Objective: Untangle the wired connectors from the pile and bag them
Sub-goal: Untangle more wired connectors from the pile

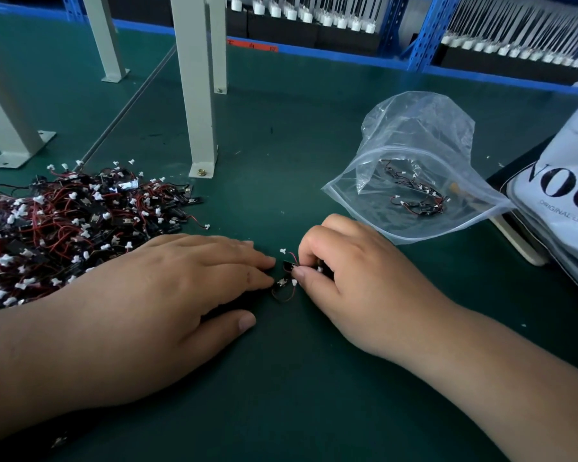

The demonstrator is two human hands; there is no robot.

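Right hand (347, 278) pinches connector (287, 265), near centre. Left hand (181, 285) flat, fingers pinning second connector (282, 285). Pile (64, 235) left, bag (414, 181) far right. Risk: looped wires snag, hard pull strains lead.

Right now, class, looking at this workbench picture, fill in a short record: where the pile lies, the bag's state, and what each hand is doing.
pile: tangled red-and-black wired connectors, on the left of the table
bag: clear zip bag, mouth open, on the right
bagged connectors: a few lie inside
left hand: flat, straight fingers touching a loose connector
right hand: pinches a held connector
table: dark green mat
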